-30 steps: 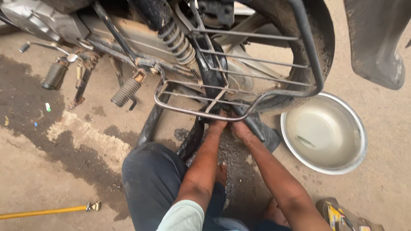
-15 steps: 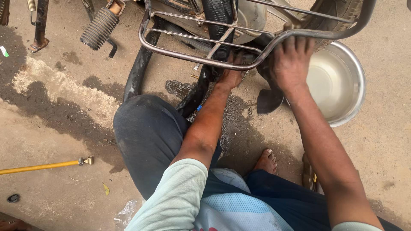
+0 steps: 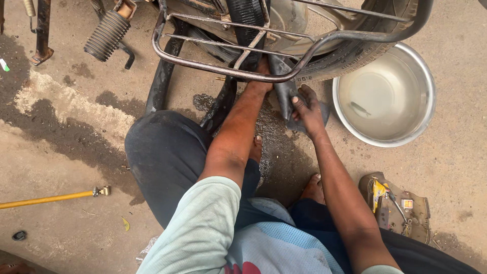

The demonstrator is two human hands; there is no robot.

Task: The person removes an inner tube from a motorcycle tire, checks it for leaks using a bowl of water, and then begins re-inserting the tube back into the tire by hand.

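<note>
Head view: under the metal rack (image 3: 243,76), left hand (image 3: 261,76) and right hand (image 3: 306,106) grip a black inner tube (image 3: 284,86) that could pinch or tear against the tyre (image 3: 350,53).

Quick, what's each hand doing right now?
Left hand: reaching under the metal rack, grip hidden, cannot tell.
Right hand: closed on the black inner tube.

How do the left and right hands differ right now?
The left hand reaches up under the metal rack, partly hidden by it; the right hand sits lower, in plain view. The left hand's fingers cannot be seen; the right hand's fingers curl around the black inner tube. Both are beside the tyre.
</note>
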